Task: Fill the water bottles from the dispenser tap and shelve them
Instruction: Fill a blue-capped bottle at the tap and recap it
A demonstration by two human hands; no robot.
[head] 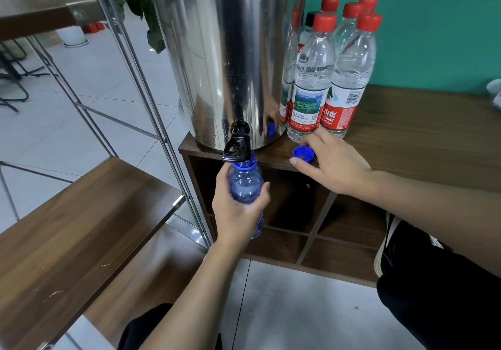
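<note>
The left hand (238,211) was wrapped around a blue bottle (246,184), fingers and thumb curled about its body, holding it upright in the open air just off the front edge of the wooden cabinet (423,143). The bottle's uncapped mouth sat directly under the black tap (238,146), which jutted out past that front edge from the foot of the steel dispenser (225,51). The dispenser stood at the cabinet's front left corner, its base nearly flush with both edges.

The right hand (334,163) lay on the cabinet top close to the front edge, fingers spread and relaxed, with the fingertips touching or just beside a blue cap (303,154) that rested open side up. Whether it pinched the cap could not be told.

Behind the hand, a cluster of clear bottles with red caps (325,72) stood tight against the dispenser's right side, toward the back wall. The cabinet top to the right of them lay bare wood out to the far edge.

Below the top, open cubbies (295,203) faced the person. To the left, a metal-framed rack with a wooden shelf (81,230) stood just beside the cabinet's left edge, leaving only a narrow gap where the bottle hung.
</note>
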